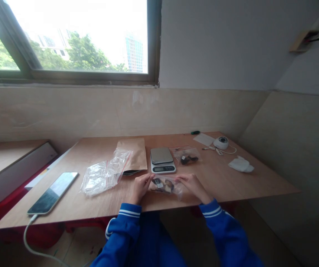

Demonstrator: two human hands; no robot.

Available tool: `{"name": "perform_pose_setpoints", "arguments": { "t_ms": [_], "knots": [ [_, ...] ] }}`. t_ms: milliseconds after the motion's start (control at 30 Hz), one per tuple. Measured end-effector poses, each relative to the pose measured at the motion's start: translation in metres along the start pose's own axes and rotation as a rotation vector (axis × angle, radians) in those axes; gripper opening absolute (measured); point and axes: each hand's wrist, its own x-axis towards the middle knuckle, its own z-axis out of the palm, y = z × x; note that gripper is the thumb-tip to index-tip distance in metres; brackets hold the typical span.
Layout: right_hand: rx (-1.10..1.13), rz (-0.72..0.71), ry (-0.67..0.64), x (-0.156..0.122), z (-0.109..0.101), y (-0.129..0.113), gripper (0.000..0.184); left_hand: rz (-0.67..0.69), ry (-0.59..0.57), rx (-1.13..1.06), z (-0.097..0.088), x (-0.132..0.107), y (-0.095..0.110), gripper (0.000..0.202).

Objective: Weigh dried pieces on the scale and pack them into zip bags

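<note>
My left hand [142, 188] pinches the upper left corner of a clear zip bag [163, 185], and my right hand [192, 184] pinches its upper right corner. Dark and pale brown pieces, perhaps dried mushrooms, lie inside the bag with a small white packet. Just beyond the bag is a white kitchen scale [162, 160] with a bare metal plate. A second zip bag [188, 155] with similar dark pieces rests to the right of the scale. Left of the scale lies a brown paper pouch [137, 154], partly under several clear plastic bags [100, 177].
A phone [53, 193] with a white cable lies at the table's left. Toward the right are a white dome camera [221, 142], a white paper sheet [203, 139] and a crumpled white wrapper [241, 164]. A green-handled tool [195, 132] sits by the wall.
</note>
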Motion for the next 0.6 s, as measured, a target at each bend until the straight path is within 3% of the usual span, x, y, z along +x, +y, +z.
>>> {"name": "perform_pose_setpoints", "arguments": {
  "t_ms": [233,400,500,600],
  "knots": [
    [-0.475,-0.045,0.044,0.008,-0.05,0.022,0.026,0.05,-0.131,0.073,0.001,0.001,0.01,0.042],
    [-0.782,0.097,0.309,0.01,-0.079,0.047,0.027,0.03,-0.103,0.099,-0.002,0.001,0.01,0.047],
    [-0.837,0.151,0.45,0.002,-0.067,0.057,0.034,0.028,-0.078,0.108,-0.001,0.002,0.009,0.045],
    [-0.799,0.275,0.457,-0.014,-0.035,0.068,0.04,0.006,-0.01,0.126,0.001,0.002,0.006,0.044]
  ]
}}
